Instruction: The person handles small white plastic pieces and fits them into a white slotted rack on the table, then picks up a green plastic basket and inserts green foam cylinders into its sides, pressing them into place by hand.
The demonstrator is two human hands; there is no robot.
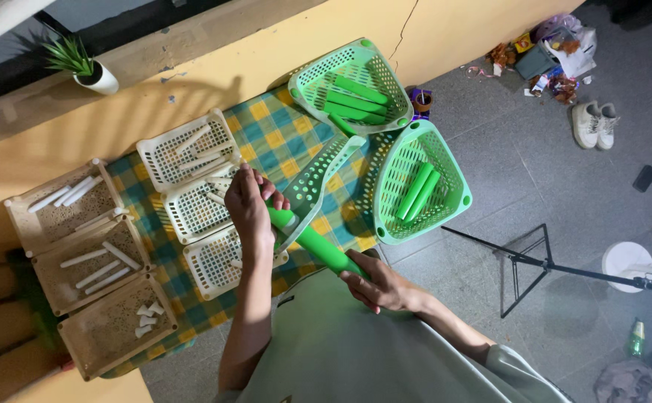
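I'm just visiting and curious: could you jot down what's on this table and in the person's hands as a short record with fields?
Left hand: grips the upper end of the green handle, where the slotted paddle joins it
Right hand: holds the handle's lower end
Green baskets: two, with green tubes
White baskets: three, with white sticks
Beige baskets: three, with white pieces
Table cover: checked cloth

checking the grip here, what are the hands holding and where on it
Both hold one green-handled slotted spatula: left hand at the handle's upper end, right hand at its lower end.
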